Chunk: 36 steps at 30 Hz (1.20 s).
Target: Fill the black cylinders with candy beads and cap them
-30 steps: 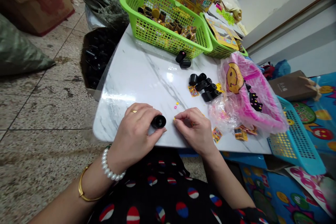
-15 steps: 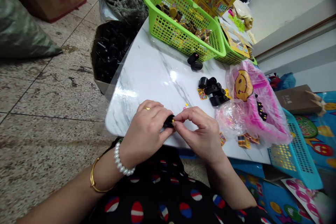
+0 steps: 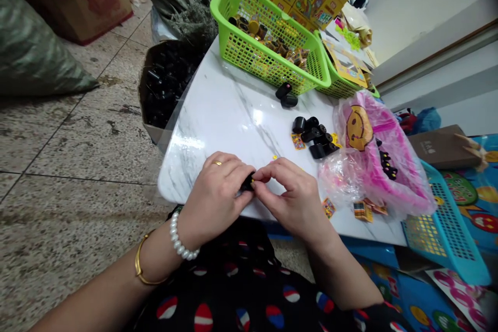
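Note:
My left hand (image 3: 218, 187) is closed round a short black plastic cylinder (image 3: 247, 181), most of it hidden by the fingers. Thumb and forefinger of my right hand (image 3: 290, 192) pinch a tiny yellow piece (image 3: 252, 181) against the cylinder's end. Just beyond the fingers a small yellow bit (image 3: 275, 157) lies on the white marbled table (image 3: 233, 109). To the right, several black cylinders (image 3: 311, 135) sit in a cluster beside a small printed packet (image 3: 298, 141). Two more black cylinders (image 3: 288, 100) lie near the green basket.
A green basket (image 3: 268, 65) of black and yellow pieces stands at the back. On the right are a pink plastic-lined tray (image 3: 404, 166), a clear bag (image 3: 342, 174) and a blue basket (image 3: 462, 228). Left of the table, a carton (image 3: 155, 132) holds many black cylinders.
The view has shifted slightly. Both hands stay together at the cylinder, with the right fingertips still pinching the yellow piece at its end.

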### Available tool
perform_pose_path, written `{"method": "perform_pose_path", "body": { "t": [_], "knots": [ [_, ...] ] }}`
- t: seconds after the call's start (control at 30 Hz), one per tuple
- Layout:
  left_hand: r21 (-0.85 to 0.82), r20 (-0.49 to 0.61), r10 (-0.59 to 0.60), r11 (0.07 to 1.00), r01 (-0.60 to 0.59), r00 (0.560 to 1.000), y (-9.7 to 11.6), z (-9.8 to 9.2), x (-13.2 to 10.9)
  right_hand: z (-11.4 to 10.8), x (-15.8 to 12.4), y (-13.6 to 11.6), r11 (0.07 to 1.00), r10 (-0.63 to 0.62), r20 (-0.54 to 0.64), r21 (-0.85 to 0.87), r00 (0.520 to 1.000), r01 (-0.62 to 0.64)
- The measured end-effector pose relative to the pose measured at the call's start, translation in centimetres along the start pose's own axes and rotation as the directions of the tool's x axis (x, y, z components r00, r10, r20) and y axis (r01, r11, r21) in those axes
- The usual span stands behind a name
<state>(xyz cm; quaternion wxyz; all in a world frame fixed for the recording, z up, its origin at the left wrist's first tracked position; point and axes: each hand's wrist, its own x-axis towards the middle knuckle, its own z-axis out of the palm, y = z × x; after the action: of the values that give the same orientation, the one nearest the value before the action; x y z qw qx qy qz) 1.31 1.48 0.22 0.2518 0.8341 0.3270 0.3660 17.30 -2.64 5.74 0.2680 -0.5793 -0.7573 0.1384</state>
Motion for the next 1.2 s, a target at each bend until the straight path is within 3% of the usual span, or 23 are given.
{"method": "perform_pose_path", "body": {
  "t": [0.27,0.5,0.6,0.9,1.03,1.1,1.2],
  "knots": [
    [-0.017,0.033,-0.031,0.999,0.032,0.999,0.1,-0.1,0.1,-0.1,0.6,-0.3,0.995,0.101,0.031,0.014,0.994,-0.101],
    [-0.008,0.005,-0.017,1.000,0.017,1.000,-0.2,0.1,0.0,-0.8,1.8,-1.0,0.982,0.022,0.189,-0.189,0.982,0.015],
    [0.000,0.000,-0.021,1.000,0.021,1.000,-0.2,0.2,-0.1,-1.0,1.9,-0.9,0.979,0.024,0.232,-0.200,0.972,0.024],
    [0.010,0.028,-0.024,1.000,0.023,0.999,0.1,0.0,-0.2,-0.9,-0.4,0.6,0.993,0.081,0.060,0.085,0.995,-0.086],
    [0.036,0.063,-0.028,0.999,0.026,0.998,0.4,-1.2,-0.5,-0.5,-1.9,0.8,0.979,0.131,-0.006,0.160,0.991,-0.128],
    [0.010,0.114,-0.063,0.998,0.062,0.991,0.6,-2.2,-0.6,0.1,-2.4,0.8,0.965,0.152,-0.024,0.222,0.988,-0.143],
    [-0.117,0.177,-0.217,0.964,0.239,0.960,0.8,-3.5,-0.3,1.5,-2.5,1.0,0.951,0.153,-0.056,0.278,0.987,-0.132]
  ]
}}
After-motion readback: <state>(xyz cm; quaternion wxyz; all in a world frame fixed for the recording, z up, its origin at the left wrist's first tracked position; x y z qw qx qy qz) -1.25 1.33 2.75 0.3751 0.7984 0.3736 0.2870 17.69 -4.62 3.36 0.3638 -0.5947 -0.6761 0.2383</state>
